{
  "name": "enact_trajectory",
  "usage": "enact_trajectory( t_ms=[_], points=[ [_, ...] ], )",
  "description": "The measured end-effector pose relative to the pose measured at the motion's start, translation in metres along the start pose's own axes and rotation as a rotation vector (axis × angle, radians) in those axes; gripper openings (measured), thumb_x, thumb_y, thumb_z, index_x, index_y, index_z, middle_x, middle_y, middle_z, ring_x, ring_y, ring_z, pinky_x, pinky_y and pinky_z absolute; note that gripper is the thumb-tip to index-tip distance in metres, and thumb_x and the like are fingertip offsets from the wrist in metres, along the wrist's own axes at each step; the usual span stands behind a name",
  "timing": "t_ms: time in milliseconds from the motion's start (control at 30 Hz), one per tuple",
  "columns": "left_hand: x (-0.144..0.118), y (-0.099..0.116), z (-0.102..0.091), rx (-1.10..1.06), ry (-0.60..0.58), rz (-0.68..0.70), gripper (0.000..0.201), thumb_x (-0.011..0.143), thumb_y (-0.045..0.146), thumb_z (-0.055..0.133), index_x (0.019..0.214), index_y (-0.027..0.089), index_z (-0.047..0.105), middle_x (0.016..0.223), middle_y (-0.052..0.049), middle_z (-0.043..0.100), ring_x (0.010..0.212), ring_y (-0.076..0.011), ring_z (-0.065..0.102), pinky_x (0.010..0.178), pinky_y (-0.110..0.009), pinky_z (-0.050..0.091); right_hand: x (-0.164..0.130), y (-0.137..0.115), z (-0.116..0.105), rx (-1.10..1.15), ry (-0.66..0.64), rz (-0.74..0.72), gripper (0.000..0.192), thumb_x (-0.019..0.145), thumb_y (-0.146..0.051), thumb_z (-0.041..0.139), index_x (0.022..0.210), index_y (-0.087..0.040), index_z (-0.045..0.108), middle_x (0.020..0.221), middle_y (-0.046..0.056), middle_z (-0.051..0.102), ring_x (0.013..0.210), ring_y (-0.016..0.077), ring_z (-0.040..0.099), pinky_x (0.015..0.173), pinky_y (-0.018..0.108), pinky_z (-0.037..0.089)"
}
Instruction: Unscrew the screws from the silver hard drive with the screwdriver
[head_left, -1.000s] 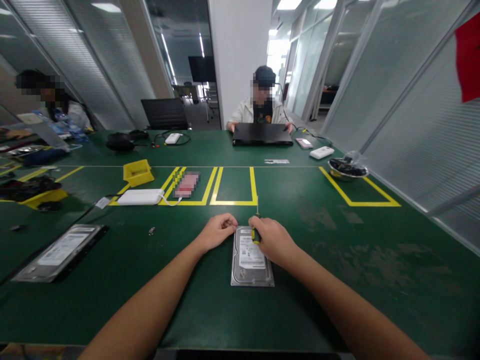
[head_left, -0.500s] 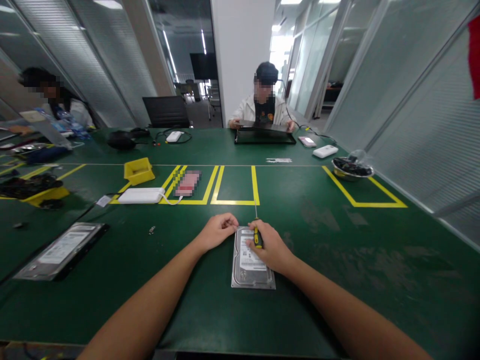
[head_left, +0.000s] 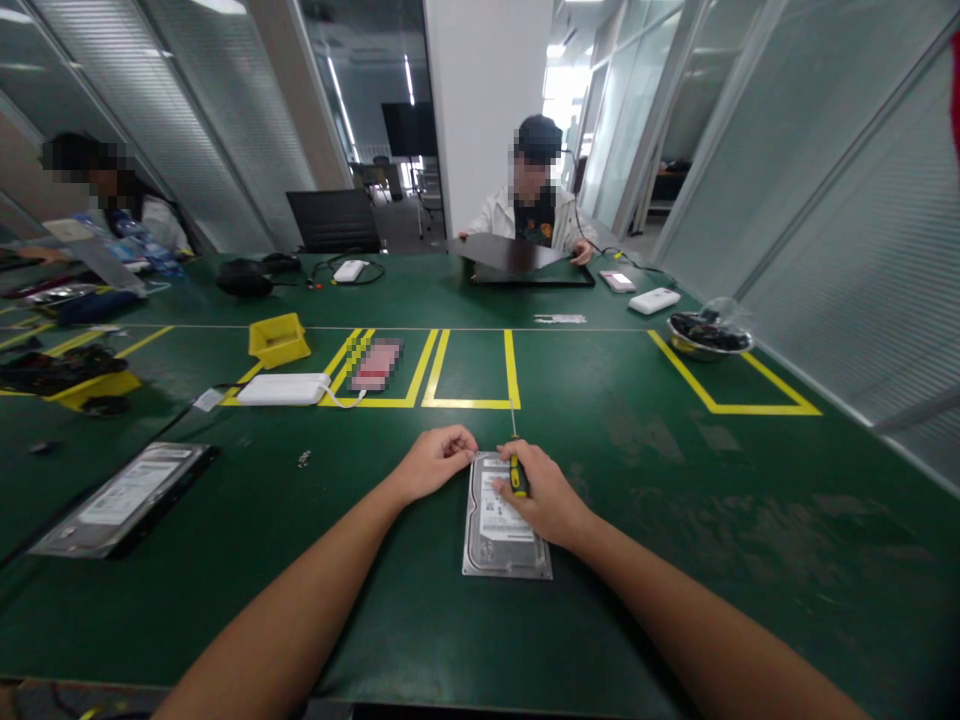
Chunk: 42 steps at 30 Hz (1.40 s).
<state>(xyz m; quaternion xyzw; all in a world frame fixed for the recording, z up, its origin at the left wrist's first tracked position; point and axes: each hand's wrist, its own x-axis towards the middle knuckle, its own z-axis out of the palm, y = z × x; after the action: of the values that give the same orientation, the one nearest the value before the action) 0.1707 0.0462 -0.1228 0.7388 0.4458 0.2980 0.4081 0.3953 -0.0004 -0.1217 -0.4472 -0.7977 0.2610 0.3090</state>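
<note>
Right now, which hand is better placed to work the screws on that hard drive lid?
The right hand, probably: it already grips the screwdriver over the hard drive. The left hand rests closed at the drive's far left corner, seemingly steadying it.

The scene is evenly and fairly brightly lit from ceiling strip lights [head_left: 217,6] along the top edge of the frame, with a blown-out white patch of daylight behind the glass at upper centre. Shadows are soft and faint; a dull sheen lies on the green desk [head_left: 675,500] at right. The wide lens bends straight lines hard: the glass partitions [head_left: 787,150] lean outward at the upper left and upper right, and the forearms at the bottom edge look stretched. The centre is sharp, the corners slightly soft. Faces are pixelated.
</note>
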Motion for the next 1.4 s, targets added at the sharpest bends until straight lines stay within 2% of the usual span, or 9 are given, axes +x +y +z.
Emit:
enact_trajectory(
  t_ms=[433, 900, 1400],
  points=[
    [-0.0001, -0.0009, -0.0026, 0.037, -0.021, 0.026, 0.015, 0.087, 0.027, 0.058, 0.09, 0.014, 0.064, 0.08, -0.002, 0.065, 0.072, -0.0138, 0.058, 0.066, -0.024, 0.044, 0.0012, -0.0031, 0.0046, -0.003, 0.029, 0.025, 0.024, 0.087, -0.02, 0.062, 0.107, -0.022, 0.049, 0.11, 0.006, 0.06, 0.106, 0.0226, 0.053, 0.095, 0.039, 0.04],
    [-0.0013, 0.0011, -0.0066, -0.033, -0.069, 0.025, 0.019, 0.089, 0.03, 0.056, 0.097, 0.014, 0.064, 0.082, -0.003, 0.064, 0.073, -0.014, 0.059, 0.067, -0.025, 0.046, 0.0003, -0.0026, 0.0038, -0.001, 0.024, 0.022, 0.024, 0.087, -0.021, 0.062, 0.108, -0.022, 0.049, 0.112, 0.006, 0.06, 0.107, 0.0224, 0.053, 0.095, 0.039, 0.04],
    [-0.0011, -0.002, -0.0053, 0.022, -0.038, 0.039, 0.018, 0.09, 0.03, 0.057, 0.095, 0.015, 0.063, 0.082, -0.003, 0.065, 0.073, -0.0142, 0.059, 0.067, -0.025, 0.046, 0.0001, -0.0038, 0.0033, 0.007, 0.023, 0.037, 0.026, 0.087, -0.02, 0.062, 0.109, -0.022, 0.049, 0.11, 0.006, 0.059, 0.106, 0.0219, 0.053, 0.095, 0.038, 0.04]
  ],
)
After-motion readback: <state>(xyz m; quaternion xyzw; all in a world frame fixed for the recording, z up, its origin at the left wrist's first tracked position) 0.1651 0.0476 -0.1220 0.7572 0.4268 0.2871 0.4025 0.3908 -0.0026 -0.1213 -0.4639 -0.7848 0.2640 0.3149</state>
